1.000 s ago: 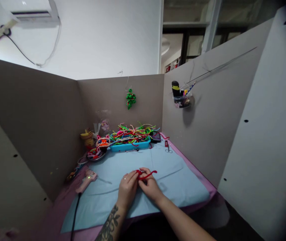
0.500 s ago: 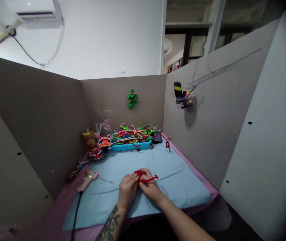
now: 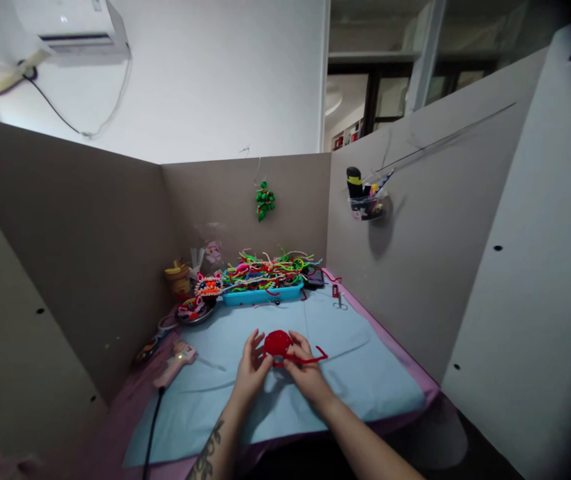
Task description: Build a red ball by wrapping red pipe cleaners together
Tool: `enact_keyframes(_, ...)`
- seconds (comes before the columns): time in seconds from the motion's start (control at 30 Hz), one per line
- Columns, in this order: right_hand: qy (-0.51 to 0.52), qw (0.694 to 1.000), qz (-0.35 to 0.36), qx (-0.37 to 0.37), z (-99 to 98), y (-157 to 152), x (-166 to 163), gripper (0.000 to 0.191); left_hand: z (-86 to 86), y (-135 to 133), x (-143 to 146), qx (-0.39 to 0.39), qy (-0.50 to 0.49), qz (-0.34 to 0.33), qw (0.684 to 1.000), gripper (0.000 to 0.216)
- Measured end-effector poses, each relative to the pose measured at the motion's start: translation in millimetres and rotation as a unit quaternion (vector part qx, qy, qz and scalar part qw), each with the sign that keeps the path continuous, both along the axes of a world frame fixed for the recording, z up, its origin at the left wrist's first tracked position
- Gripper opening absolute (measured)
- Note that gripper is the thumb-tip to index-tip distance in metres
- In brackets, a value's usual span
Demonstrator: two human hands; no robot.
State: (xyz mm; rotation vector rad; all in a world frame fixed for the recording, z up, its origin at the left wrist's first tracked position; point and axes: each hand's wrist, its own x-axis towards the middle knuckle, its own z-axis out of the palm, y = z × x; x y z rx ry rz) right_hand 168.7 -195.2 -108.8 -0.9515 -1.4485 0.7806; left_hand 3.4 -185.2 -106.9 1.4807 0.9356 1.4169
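Observation:
Both hands meet over the light blue cloth (image 3: 365, 380) on the table. Between them is a red pipe-cleaner coil (image 3: 276, 343), round and flat, with a loose red tail running out to the right. My left hand (image 3: 251, 370) cups the coil's left side with its fingers curled on it. My right hand (image 3: 306, 375) pinches the coil's right side where the tail leaves it.
A blue tray (image 3: 261, 294) heaped with several coloured pipe cleaners stands at the back. A pink glue gun (image 3: 174, 362) with a black cord lies left of my hands. Small scissors (image 3: 338, 297) lie at the back right. Grey partition walls close in three sides; a pen cup (image 3: 365, 200) hangs on the right wall.
The red piece has gone from a small bent strand to a wider round coil held up between both hands. The hands rose slightly and spread apart.

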Motion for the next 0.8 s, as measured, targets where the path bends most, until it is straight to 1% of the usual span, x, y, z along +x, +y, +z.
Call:
enact_keyframes(0.07, -0.003, 1.0, 0.008, -0.001, 1.0, -1, 1, 0.009, 1.4, -1, 0, 0.01, -0.001, -0.026, 1.0, 0.067)
enact_keyframes(0.17, -0.021, 0.999, 0.029, -0.001, 3.3, -4, 1, 0.009, 4.0, -5, 0, 0.038, 0.047, -0.014, 0.998, 0.07)
enact_keyframes(0.27, -0.061, 0.997, 0.056, 0.007, 7.1, -9, 1, 0.009, 6.2, -7, 1, 0.036, 0.051, -0.036, 0.997, 0.084)
enact_keyframes(0.37, -0.097, 0.994, 0.052, 0.028, 11.5, -14, 0, 0.012, 8.5, -7, 0, 0.021, 0.027, -0.065, 0.997, 0.095)
enact_keyframes(0.43, -0.103, 0.993, 0.032, 0.051, 13.6, -17, 0, 0.012, 9.6, -7, -1, 0.009, 0.022, -0.059, 0.998, 0.092)
enact_keyframes(0.5, -0.09, 0.992, 0.016, 0.084, 14.4, -18, 1, 0.02, 9.5, -5, -3, 0.009, 0.032, -0.038, 0.999, 0.086)
enact_keyframes(0.57, -0.065, 0.991, 0.019, 0.113, 14.1, -20, 2, 0.029, 8.4, -4, -5, 0.029, 0.052, -0.014, 0.998, 0.08)
enact_keyframes(0.6, -0.052, 0.991, 0.025, 0.118, 13.7, -20, 2, 0.03, 7.8, -3, -6, 0.045, 0.066, -0.003, 0.997, 0.076)
enact_keyframes(0.67, -0.025, 0.994, 0.035, 0.101, 13.0, -20, 3, 0.023, 7.3, -2, -7, 0.082, 0.097, 0.017, 0.992, 0.07)
enact_keyframes(0.73, 0.001, 0.998, 0.036, 0.054, 12.9, -18, 4, 0.011, 8.4, -2, -7, 0.11, 0.126, 0.025, 0.986, 0.066)
enact_keyframes(0.8, 0.034, 0.999, 0.025, 0.004, 13.6, -14, 5, 0.011, 10.5, -3, -6, 0.127, 0.145, 0.016, 0.981, 0.063)
